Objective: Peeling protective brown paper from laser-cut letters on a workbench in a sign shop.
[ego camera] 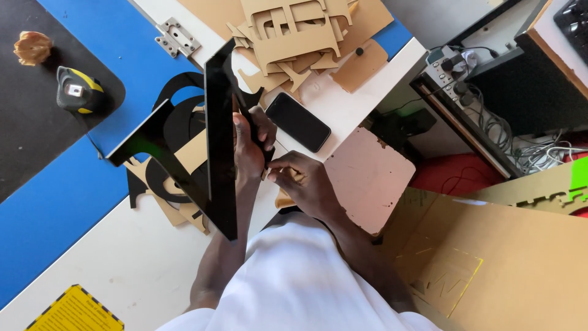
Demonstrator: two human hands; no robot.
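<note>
From the head camera, your left hand (248, 144) is clamped around the edge of a glossy black angular panel (211, 147), which you hold upright on edge above the white tabletop (122, 263). Your right hand (303, 181) sits just beside the left, its fingertips pinched together on something small at the panel's edge; what it grips is too small to tell. The step in hand looks like picking or peeling at that edge, so your next move likely calls for a steady left grip while the right pulls slowly. Just beyond your hands lies a black smartphone (298, 121); past it, a pile of brown cardboard cut-outs (294, 30). Under the panel lie black cut shapes (177, 122). Well off to the left rests a yellow-and-grey tape measure (76, 90).
</note>
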